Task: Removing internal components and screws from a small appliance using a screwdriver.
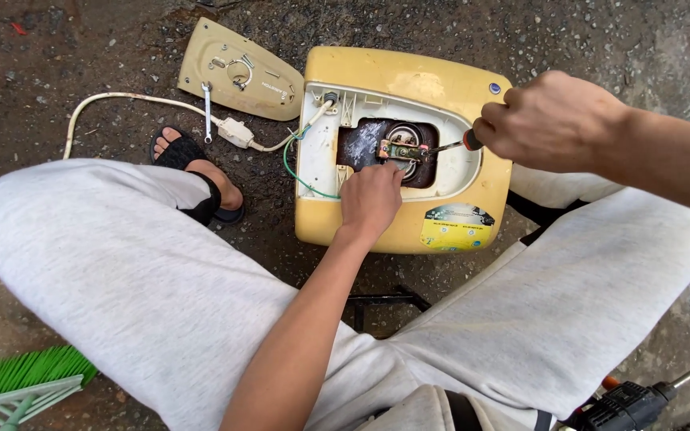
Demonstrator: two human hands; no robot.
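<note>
Head view looks down on a yellow plastic appliance casing point(406, 160) lying base-up on wet gravelly ground point(81, 56), between the person's knees. Its opening shows a dark cavity with a small metal bracket point(399, 150). The left hand point(370, 198) pinches that bracket, fingers curled on it; the right hand point(554, 120) is closed round a screwdriver point(455, 145) whose tip meets the bracket. Judging by this, a screw is being worked; steady, square pressure seems needed. A removed cream cover plate point(241, 72) and white cord point(121, 100) lie alongside.
</note>
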